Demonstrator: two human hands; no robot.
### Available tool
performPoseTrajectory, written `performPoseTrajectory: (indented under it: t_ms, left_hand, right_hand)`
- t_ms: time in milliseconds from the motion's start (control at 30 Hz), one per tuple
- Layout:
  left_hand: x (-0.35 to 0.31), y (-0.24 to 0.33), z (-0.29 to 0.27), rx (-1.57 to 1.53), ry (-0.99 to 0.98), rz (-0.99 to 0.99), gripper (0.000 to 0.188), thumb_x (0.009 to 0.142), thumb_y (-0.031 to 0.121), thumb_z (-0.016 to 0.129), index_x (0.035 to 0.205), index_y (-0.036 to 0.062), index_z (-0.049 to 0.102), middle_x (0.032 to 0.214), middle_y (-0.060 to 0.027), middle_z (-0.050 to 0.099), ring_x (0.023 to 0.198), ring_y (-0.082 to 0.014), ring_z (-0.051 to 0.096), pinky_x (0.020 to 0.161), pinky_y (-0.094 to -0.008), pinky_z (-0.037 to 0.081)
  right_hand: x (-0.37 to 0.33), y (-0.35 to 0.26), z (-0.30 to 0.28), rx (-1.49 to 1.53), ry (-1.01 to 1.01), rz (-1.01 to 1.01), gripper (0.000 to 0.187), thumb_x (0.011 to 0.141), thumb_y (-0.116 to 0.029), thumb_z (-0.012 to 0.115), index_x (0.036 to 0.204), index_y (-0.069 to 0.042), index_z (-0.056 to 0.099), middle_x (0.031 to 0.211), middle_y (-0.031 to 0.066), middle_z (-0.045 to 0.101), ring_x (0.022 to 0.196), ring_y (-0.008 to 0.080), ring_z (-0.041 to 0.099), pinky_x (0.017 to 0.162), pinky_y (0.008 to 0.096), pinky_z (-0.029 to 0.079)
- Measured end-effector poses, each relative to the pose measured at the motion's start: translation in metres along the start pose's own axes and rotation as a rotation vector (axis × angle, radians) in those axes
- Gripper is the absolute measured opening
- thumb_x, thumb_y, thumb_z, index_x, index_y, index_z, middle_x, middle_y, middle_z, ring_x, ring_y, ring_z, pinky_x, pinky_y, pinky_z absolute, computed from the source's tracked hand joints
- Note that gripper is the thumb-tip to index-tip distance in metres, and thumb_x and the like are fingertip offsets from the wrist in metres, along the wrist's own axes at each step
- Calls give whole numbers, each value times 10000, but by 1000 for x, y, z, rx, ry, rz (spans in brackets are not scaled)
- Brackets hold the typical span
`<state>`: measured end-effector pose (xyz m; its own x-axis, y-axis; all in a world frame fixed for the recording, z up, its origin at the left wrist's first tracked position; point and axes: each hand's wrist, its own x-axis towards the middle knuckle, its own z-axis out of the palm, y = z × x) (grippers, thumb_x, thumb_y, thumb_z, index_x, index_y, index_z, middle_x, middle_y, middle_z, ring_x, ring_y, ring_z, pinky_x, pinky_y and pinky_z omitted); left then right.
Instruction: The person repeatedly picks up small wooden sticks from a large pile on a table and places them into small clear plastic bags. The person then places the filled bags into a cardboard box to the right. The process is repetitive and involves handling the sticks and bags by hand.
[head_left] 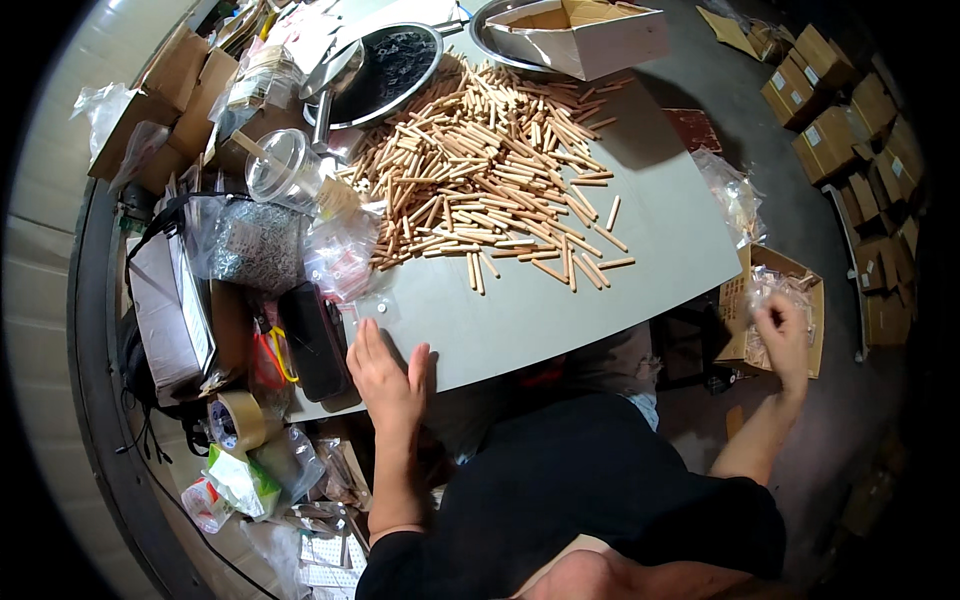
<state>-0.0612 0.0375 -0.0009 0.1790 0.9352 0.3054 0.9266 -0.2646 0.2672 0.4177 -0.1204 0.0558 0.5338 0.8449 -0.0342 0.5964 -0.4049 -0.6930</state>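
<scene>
My left hand rests at the table's near edge with its fingers stretched out and thumb apart. Just beyond its fingertips lies a small clear plastic bag with a small white piece on or in it. At the far right, my right hand reaches over an open cardboard box. Its fingers are curled together; clear plastic shows at the fingertips, but whether they grip it is hard to see. Small clear packets with light brown contents fill the box. A large heap of short wooden dowels spreads over the table.
Left of my left hand lie a dark phone, yellow-handled scissors and a tape roll. Behind stand a clear plastic cup, a metal bowl with dark contents and a white carton. Brown boxes line the right floor.
</scene>
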Motion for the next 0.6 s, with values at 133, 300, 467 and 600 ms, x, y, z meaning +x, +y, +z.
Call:
performPoseTrajectory:
  t_ms: [133,300,467,600]
  left_hand:
    - [-15,13,-3,-205,-104,-34,711,800,300,779,1338,-67,494,1232,-247,531,1182,-441,475,1065,-519,346]
    - [-19,29,-3,-39,-143,249,636,753,316,817,1252,-11,594,1244,-188,576,1195,-390,509,1016,-490,405]
    - [-29,21,4,-191,-142,350,566,721,221,818,1220,32,629,1305,-149,610,1211,-364,554,997,-475,448]
    - [-39,8,8,-255,-7,485,425,702,52,768,1121,74,702,1119,-78,676,996,-290,614,873,-405,499]
  right_hand:
    - [8,13,0,-374,266,-86,139,839,-94,660,820,28,595,723,106,583,658,213,554,601,359,433]
    - [22,-66,106,-124,102,-170,228,842,-203,698,882,20,670,816,165,652,729,304,646,675,397,517]
    - [31,-130,178,-171,23,-353,298,822,-295,746,902,-21,659,870,159,630,725,362,631,654,446,518]
    - [38,-141,196,-183,33,-357,266,821,-273,750,867,-35,642,874,143,613,775,370,622,674,456,507]
